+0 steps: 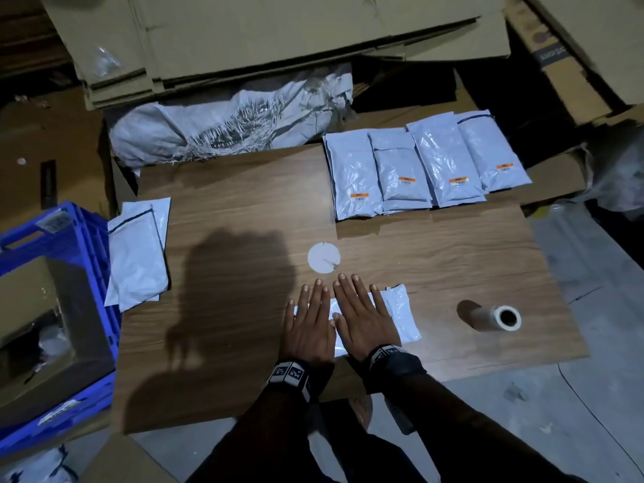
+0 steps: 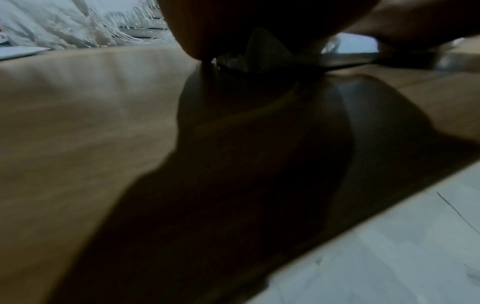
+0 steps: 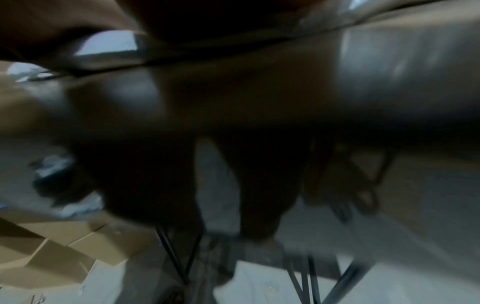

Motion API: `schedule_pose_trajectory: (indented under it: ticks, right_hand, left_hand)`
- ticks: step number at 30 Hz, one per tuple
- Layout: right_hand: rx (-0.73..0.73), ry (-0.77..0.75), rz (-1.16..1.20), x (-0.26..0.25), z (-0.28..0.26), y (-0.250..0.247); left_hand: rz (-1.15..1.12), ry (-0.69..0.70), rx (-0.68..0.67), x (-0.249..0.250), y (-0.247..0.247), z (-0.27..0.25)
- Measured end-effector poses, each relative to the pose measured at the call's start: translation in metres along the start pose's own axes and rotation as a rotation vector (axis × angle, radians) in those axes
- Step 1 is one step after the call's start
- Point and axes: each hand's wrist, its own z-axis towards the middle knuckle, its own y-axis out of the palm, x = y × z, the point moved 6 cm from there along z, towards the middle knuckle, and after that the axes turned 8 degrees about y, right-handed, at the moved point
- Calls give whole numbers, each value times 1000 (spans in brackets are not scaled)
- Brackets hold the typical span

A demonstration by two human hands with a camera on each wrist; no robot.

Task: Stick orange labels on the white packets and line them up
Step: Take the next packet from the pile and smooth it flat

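Note:
A white packet (image 1: 400,317) lies near the front edge of the wooden board (image 1: 244,210). Both hands press flat on it with straight fingers: my left hand (image 1: 310,313) on its left part, my right hand (image 1: 360,310) on its middle. Its label side is hidden under the hands. Several white packets with orange labels (image 1: 418,169) lie in an overlapping row at the board's far right. A small pile of unlabelled white packets (image 1: 137,252) sits at the left edge. A label roll (image 1: 501,317) stands at the front right. Both wrist views are dark and blurred.
A white round sticker (image 1: 324,257) lies on the board just beyond the fingertips. A blue crate (image 1: 76,273) holding a cardboard box stands at the left. A torn white sack (image 1: 226,123) and flattened cardboard (image 1: 278,36) lie behind the board. Grey floor (image 1: 575,430) shows at the right.

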Motion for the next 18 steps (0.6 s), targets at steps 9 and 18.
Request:
schedule_pose_trajectory:
  ticks: [9, 18]
  right_hand:
    - [-3, 8, -33, 1, 4, 2]
    - [-73, -85, -18, 35, -2, -8]
  left_hand:
    - [33, 52, 77, 6, -12, -6]
    - [-18, 55, -93, -11, 1, 5]
